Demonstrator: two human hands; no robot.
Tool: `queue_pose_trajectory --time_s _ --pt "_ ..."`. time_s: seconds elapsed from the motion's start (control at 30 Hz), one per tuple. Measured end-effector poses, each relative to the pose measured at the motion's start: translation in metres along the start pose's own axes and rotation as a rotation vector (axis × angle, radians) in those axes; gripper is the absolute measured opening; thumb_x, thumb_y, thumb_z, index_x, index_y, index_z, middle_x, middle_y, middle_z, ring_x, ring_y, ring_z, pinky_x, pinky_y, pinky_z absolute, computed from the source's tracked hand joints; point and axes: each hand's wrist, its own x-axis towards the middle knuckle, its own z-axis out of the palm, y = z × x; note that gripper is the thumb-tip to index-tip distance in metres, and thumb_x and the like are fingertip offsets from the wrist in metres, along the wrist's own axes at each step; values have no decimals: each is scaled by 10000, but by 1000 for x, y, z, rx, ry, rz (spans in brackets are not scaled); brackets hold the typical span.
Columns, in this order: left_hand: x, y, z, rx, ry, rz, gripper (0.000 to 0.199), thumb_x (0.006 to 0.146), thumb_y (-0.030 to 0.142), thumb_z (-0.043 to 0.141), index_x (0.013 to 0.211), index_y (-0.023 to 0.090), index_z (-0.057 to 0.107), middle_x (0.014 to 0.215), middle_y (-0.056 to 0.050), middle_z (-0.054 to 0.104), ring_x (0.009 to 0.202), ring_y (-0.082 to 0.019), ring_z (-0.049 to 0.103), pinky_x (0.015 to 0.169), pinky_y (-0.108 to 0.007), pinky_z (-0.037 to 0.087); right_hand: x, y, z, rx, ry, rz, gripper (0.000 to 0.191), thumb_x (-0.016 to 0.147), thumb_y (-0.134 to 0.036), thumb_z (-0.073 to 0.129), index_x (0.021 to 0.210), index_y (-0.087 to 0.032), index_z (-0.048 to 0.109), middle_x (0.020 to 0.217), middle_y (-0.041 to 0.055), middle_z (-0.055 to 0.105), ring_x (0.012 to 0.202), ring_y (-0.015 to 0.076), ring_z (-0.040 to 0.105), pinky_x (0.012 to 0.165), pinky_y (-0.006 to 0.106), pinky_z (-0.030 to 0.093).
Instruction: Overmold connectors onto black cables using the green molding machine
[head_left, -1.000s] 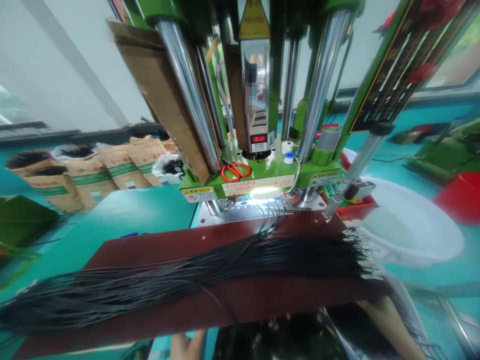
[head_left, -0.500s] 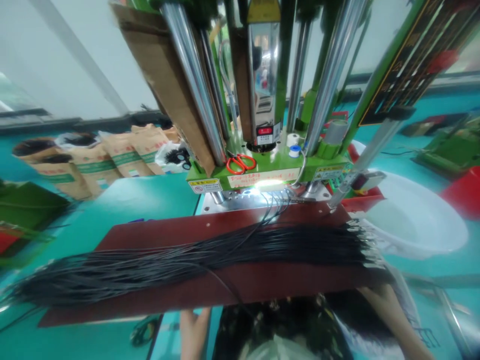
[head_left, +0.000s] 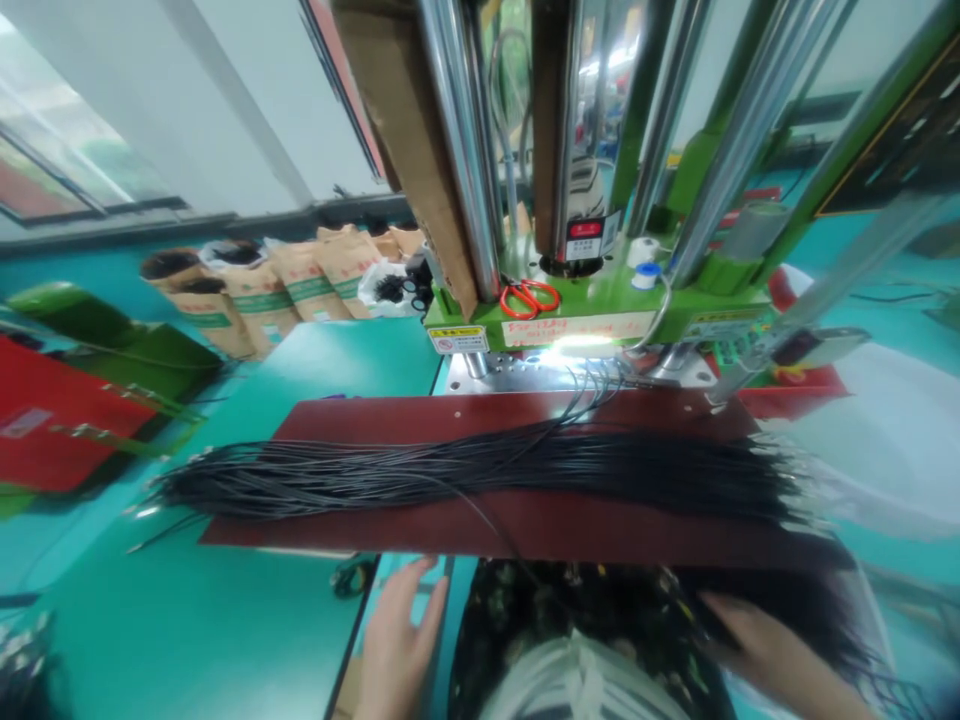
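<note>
A long bundle of black cables (head_left: 465, 465) lies across a reddish-brown board (head_left: 360, 528), with pale ends at the right. Several cables run from it up under the green press (head_left: 472, 318). My left hand (head_left: 401, 635) is below the board's front edge, thumb and fingers apart, holding nothing that I can see. Low on the right, my right hand (head_left: 750, 640) is beside my dark patterned clothing and near a mass of dark strands (head_left: 810, 610). Its fingers are blurred and partly hidden, so any hold is unclear.
Red-handled scissors (head_left: 529, 298) and a blue-rimmed spool (head_left: 646, 276) lie on the press ledge. To the right stand a red tray (head_left: 806, 397) and a large white basin (head_left: 892, 430). Paper sacks (head_left: 296, 280) line the back left. A small dark coil (head_left: 350, 578) rests beside my left hand.
The view has shifted, so the board and press appear farther right. My left hand shows more fully below the board. My right hand has come away from the board's edge, down and inward.
</note>
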Motion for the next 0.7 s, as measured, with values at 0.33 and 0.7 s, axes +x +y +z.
queue_pose_trajectory --time_s 0.33,0.7 --pt "21 84 3 -44 5 644 233 792 206 545 1023 219 575 958 -54 650 939 -197 589 820 -339 484 24 -136 -11 36 -446 -238 239 830 -176 455 745 -188 678 645 3 663 559 131 593 518 198 414" --pt "92 163 65 111 -84 966 319 807 225 515 1123 188 508 1190 -134 518 1157 -279 438 935 -476 388 82 -119 -102 -583 506 -423 278 849 -97 415 1000 -164 639 841 87 634 818 216 543 765 362 431"
